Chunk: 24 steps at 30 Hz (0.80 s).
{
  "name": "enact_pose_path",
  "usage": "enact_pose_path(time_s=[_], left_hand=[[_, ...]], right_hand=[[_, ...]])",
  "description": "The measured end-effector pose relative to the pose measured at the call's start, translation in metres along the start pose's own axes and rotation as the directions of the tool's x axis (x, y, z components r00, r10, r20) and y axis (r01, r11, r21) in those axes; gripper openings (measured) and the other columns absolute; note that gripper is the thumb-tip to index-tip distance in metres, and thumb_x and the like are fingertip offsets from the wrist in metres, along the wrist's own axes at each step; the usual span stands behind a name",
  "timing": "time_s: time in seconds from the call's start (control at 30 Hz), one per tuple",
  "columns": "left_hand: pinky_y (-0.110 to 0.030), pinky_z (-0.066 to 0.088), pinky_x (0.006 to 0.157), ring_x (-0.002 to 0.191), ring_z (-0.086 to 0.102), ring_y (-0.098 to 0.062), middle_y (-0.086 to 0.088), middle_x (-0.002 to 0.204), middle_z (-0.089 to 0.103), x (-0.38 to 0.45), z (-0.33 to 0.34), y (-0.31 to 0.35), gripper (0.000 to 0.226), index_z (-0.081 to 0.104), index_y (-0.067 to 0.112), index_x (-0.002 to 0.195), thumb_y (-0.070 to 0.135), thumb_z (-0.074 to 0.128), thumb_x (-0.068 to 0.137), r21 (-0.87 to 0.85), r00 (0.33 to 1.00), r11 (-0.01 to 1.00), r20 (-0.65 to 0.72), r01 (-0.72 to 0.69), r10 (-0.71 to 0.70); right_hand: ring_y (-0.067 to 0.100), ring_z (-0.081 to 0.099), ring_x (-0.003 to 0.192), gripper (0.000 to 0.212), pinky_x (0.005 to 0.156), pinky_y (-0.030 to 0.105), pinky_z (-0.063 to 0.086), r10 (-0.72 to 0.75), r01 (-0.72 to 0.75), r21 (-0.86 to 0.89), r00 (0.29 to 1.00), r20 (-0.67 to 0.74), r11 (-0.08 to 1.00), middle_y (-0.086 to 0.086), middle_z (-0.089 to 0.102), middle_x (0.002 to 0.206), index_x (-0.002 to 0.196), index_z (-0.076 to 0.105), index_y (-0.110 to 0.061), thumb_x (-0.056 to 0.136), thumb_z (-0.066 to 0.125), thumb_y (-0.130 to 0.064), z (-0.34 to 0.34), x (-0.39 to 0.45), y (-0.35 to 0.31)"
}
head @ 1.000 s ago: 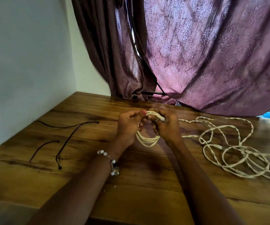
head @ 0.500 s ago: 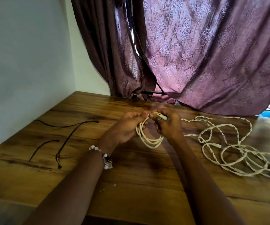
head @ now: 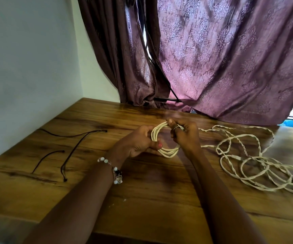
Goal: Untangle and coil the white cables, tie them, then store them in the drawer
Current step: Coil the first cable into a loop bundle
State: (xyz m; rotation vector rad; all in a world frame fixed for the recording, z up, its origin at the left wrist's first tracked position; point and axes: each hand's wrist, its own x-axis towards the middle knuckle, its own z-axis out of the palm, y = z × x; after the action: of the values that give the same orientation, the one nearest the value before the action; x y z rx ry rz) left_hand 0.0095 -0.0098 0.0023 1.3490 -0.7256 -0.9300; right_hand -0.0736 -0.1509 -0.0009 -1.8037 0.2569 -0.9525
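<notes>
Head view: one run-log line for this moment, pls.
stage: coiling | left hand: grips coil | right hand: pinches coil top | tangled white cables: on table, right | dark ties: left, untouched

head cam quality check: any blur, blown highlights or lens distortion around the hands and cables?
Head view: coil and both hands, left hand, right hand, fairly sharp; loose cables smear toward the right edge. Backlit curtain glows pink, its gap blown white. Wide-angle bends the table edges.

Tangled cables (head: 258, 166) cut off at right edge; right hand (head: 184, 136) hides coil (head: 161, 138) top.
</notes>
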Motion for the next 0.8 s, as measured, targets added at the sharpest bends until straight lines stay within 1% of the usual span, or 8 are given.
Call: enact_pose_path(time_s=[0.13,0.23,0.33,0.4,0.47,0.6,0.67,0.8], left_hand=[[-0.042,0.060,0.067,0.086,0.068,-0.034,-0.018,0.093,0.066,0.001,0.003,-0.001,0.040,0.060,0.006,0.110,-0.021,0.058,0.080,0.025,0.998,1.000,-0.056,-0.014,0.015],[-0.045,0.060,0.066,0.095,0.065,-0.043,-0.029,0.107,0.063,0.001,0.004,-0.001,0.038,0.061,0.001,0.111,-0.020,0.059,0.079,0.058,0.994,0.998,-0.105,-0.016,0.022],[-0.047,0.059,0.068,0.097,0.065,-0.044,-0.033,0.115,0.060,0.002,0.006,-0.002,0.039,0.060,-0.003,0.114,-0.019,0.061,0.079,0.099,0.991,0.995,-0.131,-0.015,0.028],[-0.048,0.059,0.068,0.094,0.067,-0.043,-0.032,0.113,0.062,0.002,0.007,-0.001,0.038,0.059,-0.004,0.115,-0.018,0.061,0.080,0.111,0.990,0.994,-0.135,-0.015,0.030],[-0.046,0.060,0.067,0.090,0.068,-0.041,-0.030,0.109,0.064,0.001,0.007,0.000,0.035,0.060,-0.003,0.114,-0.016,0.060,0.081,0.124,0.989,0.992,-0.145,-0.011,0.029],[-0.045,0.060,0.064,0.082,0.069,-0.038,-0.032,0.103,0.065,-0.002,0.003,0.005,0.027,0.060,-0.006,0.111,-0.013,0.057,0.085,0.143,0.985,0.990,-0.170,0.008,0.016],[-0.042,0.060,0.062,0.077,0.069,-0.034,-0.025,0.092,0.066,-0.004,0.000,0.008,0.027,0.061,-0.005,0.111,-0.014,0.053,0.087,0.126,0.987,0.992,-0.159,0.014,0.006],[-0.039,0.060,0.058,0.070,0.070,-0.030,-0.018,0.084,0.066,-0.011,-0.003,0.016,0.029,0.062,-0.002,0.107,-0.018,0.048,0.087,0.099,0.990,0.995,-0.139,0.013,0.001]], right_hand=[[0.014,0.041,0.043,0.018,0.043,0.023,0.034,0.023,-0.025,0.051,0.999,0.039,0.998,0.006,0.048,0.051,0.077,0.071,-0.019,0.092,0.062,-0.016,-0.001,0.000,0.000],[0.015,0.045,0.039,0.012,0.040,0.023,0.040,0.070,-0.077,0.106,0.995,0.067,0.991,0.002,0.055,0.049,0.092,0.072,-0.003,0.091,0.062,-0.009,-0.001,-0.001,-0.003],[0.013,0.049,0.039,0.018,0.040,0.022,0.045,0.115,-0.123,0.155,0.991,0.063,0.980,0.001,0.060,0.053,0.101,0.069,0.007,0.089,0.063,-0.005,-0.001,0.000,-0.005],[0.014,0.050,0.039,0.019,0.041,0.024,0.047,0.136,-0.144,0.153,0.989,0.057,0.978,0.013,0.061,0.062,0.103,0.068,0.006,0.089,0.063,-0.005,-0.001,0.000,-0.005],[0.016,0.051,0.043,0.019,0.042,0.025,0.048,0.156,-0.163,0.122,0.986,0.062,0.979,0.017,0.062,0.071,0.106,0.067,0.004,0.091,0.060,-0.004,0.000,0.002,-0.004],[0.022,0.048,0.049,0.016,0.046,0.031,0.042,0.087,-0.083,-0.054,0.992,0.094,0.995,0.025,0.061,0.068,0.100,0.071,-0.008,0.094,0.056,-0.008,0.000,0.005,0.004],[0.021,0.045,0.050,0.016,0.047,0.030,0.037,0.052,-0.045,-0.071,0.993,0.106,0.996,0.023,0.060,0.069,0.096,0.071,-0.015,0.094,0.057,-0.009,0.002,0.005,0.004],[0.012,0.039,0.046,0.013,0.044,0.024,0.032,0.051,-0.053,0.017,0.996,0.073,0.998,0.005,0.053,0.056,0.098,0.071,-0.006,0.092,0.060,-0.009,0.007,0.004,-0.001]])
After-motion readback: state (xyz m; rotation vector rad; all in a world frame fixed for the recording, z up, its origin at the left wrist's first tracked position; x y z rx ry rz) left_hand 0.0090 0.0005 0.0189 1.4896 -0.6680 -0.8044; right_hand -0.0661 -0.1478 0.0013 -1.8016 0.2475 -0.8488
